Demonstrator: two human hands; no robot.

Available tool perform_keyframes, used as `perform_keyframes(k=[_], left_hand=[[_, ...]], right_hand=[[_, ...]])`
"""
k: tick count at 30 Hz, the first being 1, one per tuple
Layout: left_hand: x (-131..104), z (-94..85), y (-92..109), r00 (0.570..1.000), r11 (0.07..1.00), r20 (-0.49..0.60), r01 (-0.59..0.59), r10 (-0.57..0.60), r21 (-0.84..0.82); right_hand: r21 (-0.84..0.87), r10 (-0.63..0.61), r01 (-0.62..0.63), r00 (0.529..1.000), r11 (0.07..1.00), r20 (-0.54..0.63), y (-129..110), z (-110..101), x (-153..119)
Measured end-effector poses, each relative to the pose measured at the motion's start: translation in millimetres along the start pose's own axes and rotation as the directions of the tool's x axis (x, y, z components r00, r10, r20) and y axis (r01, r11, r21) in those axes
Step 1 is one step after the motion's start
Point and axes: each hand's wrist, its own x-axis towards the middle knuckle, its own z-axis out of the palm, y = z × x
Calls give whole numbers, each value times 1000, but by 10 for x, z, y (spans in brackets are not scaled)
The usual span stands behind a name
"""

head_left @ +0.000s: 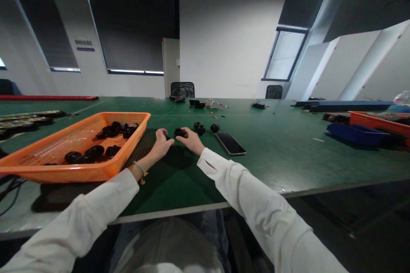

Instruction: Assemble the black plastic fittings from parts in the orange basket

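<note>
My right hand [192, 140] grips a small round black part [180, 132] above the green table, left of the phone. Close beside it on the left, my left hand [162, 143] has its fingers closed on a small dark piece [168, 138], mostly hidden by the fingers. An orange basket [128, 153] stands to the left of my left hand, with several black round parts [94, 151] inside. Just beyond my right hand, a few more black parts [200, 129] lie on the table, and one [215, 128] sits a little apart to their right.
A phone [230, 143] lies right of my right hand. Farther back are black pieces and white connectors [213, 103]. A blue tray [357, 134] and an orange basket [378, 121] stand at the right. The green table's front edge [179, 213] runs before me.
</note>
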Motion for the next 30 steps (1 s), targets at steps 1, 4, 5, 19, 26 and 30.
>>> perform_keyframes(k=[1,4,5,19,26,30], left_hand=[[5,-12,-24,1000,999,-11,-13,13,42],[12,-45,-80,999,990,-20,-21,24,137],[12,-49,-92,1000,988,-15,-17,19,155],[20,-57,-60,985,996,173,-29,14,85],[21,-20,-105,971,1000,238,-10,13,-14],[26,-34,-104,977,999,210,-31,39,-42]], right_hand=[[-48,21,-21,1000,999,-15,17,-26,4],[-178,95,-95,995,979,-7,66,-95,10],[-220,113,-109,994,969,6,82,-114,13],[-246,4,38,986,968,169,326,-178,107],[-88,1,12,990,996,138,396,-131,150],[14,-48,46,993,999,108,364,-136,146]])
